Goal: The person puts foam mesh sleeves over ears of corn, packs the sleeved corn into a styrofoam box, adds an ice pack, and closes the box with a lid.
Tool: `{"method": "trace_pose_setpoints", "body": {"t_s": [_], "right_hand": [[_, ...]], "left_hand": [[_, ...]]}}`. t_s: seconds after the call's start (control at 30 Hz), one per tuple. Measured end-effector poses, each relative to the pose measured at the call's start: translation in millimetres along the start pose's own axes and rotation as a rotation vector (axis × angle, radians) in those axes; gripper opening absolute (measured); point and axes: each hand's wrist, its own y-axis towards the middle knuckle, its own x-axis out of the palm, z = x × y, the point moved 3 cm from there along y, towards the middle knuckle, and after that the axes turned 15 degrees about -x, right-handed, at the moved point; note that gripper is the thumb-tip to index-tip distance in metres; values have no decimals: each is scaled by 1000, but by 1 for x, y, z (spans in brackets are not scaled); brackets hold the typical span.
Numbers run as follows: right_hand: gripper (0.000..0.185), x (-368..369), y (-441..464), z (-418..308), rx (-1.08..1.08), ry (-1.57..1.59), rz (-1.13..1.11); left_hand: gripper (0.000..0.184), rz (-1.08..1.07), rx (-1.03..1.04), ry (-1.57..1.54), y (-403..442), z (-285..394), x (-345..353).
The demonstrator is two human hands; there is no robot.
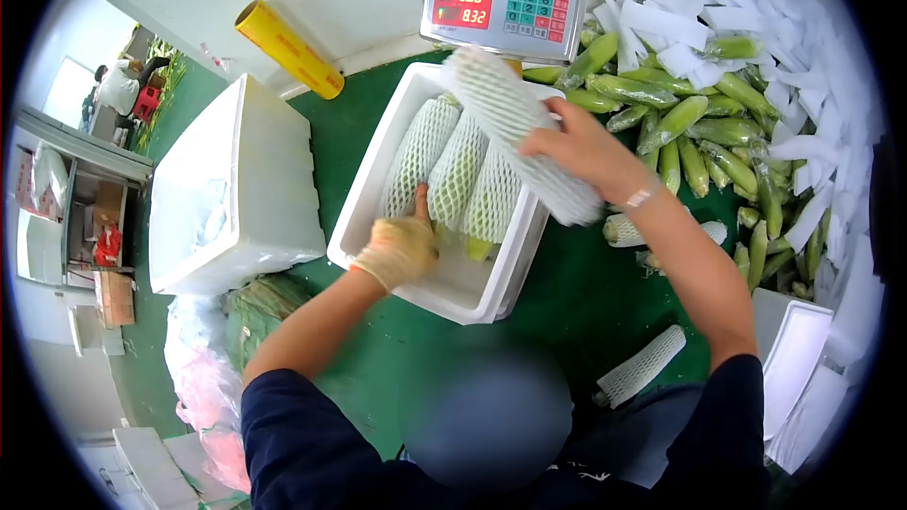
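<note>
My right hand (590, 153) is closed around an ear of corn in a white foam net sleeve (510, 118), held tilted over the right side of a white foam box (351, 244). Inside the box, several net-sleeved ears of corn (460, 165) lie side by side, green husk showing through the mesh. My left hand (402, 244), in a pale yellowish glove, is in the box at the near end of these ears. Its index finger is stretched out between two of them; the other fingers are partly hidden.
A scale display (505, 5) with red digits stands behind the box. To the right is a pile of film-wrapped corn (675, 123) among white foam sleeves (746, 14). A sleeved ear (642, 366) lies near my leg. Left are a large foam box (236, 179) and a yellow roll (288, 47).
</note>
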Motion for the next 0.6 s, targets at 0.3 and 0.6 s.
{"method": "trace_pose_setpoints", "body": {"t_s": [0.3, 0.6], "right_hand": [[63, -11, -123, -25, 358, 552, -227], [82, 26, -144, -69, 126, -63, -300]], "left_hand": [[74, -483, 655, -1928, -92, 33, -44], [44, -551, 583, -2648, -89, 73, -60]]}}
